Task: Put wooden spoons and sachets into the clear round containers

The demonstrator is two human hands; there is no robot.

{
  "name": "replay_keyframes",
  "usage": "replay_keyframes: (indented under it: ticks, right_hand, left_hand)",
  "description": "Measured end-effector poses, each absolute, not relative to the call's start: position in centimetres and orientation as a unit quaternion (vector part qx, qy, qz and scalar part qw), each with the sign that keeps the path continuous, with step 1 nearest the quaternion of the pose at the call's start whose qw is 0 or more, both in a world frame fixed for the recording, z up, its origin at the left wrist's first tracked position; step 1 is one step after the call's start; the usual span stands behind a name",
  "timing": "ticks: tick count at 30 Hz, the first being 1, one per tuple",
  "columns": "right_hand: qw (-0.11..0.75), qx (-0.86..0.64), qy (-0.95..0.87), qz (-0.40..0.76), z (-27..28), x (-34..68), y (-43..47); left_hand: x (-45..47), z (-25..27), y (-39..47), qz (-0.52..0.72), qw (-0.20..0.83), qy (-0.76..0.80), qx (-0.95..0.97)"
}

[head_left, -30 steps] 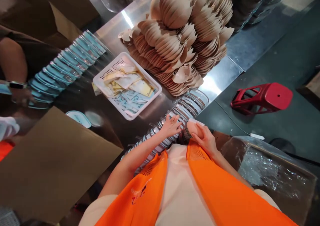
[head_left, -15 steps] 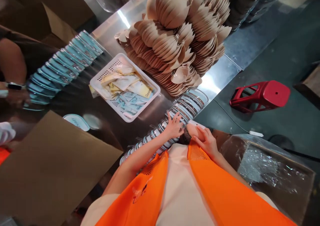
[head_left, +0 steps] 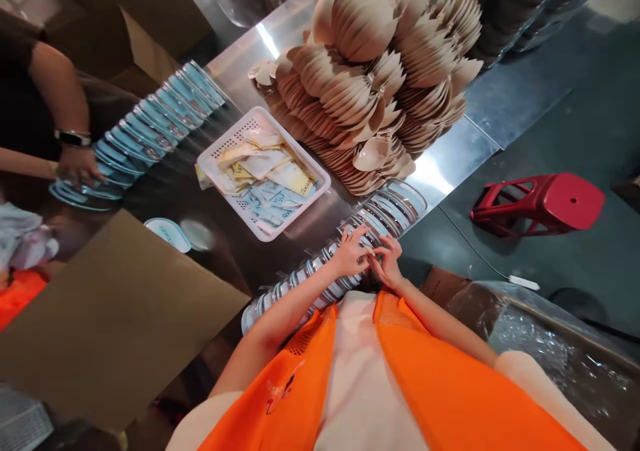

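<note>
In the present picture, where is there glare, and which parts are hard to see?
Head view: strong glare on the table beside the brown pile, thin streak above the basket; head view: glints on the plastic film; head view: dim top right corner, and detail between left hand and right hand too small to tell.

Floor (head_left: 530, 158): dark grey-green. Metal table (head_left: 477, 151) throws overhead light back at me as a white patch near its edge, with a thin streak farther off. Red stool (head_left: 575, 201) nearby; white power strip (head_left: 523, 282), thin cable attached. Corners dim.
</note>
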State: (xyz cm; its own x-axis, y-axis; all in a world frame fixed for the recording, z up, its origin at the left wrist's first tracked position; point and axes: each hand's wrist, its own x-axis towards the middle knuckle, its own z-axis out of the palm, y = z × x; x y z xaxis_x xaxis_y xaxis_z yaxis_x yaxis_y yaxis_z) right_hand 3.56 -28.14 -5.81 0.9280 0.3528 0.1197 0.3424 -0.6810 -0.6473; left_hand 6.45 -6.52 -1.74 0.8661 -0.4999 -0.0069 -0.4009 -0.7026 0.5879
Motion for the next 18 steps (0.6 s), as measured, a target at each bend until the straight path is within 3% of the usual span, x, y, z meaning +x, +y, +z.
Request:
replay_keyframes:
  ticks: [5, 12, 18]
  right_hand:
    - [0.288, -0.933, -0.214, 0.033, -5.6, 3.8, -29.6]
    - [0.307, -0.908, -0.284, 0.024, -5.0, 6.6, -30.1]
    - [0.328, -0.917, -0.224, -0.047, -0.6, 22.9, -28.7]
  left_hand:
    - [6.3, -1.3, -6.1, -0.081, 0.321, -0.217, 0.918]
    - [6.8, -1.7, -5.5, -0.121, 0.305, -0.258, 0.908]
    - [7.2, -2.1, -5.5, -0.122, 0.295, -0.265, 0.910]
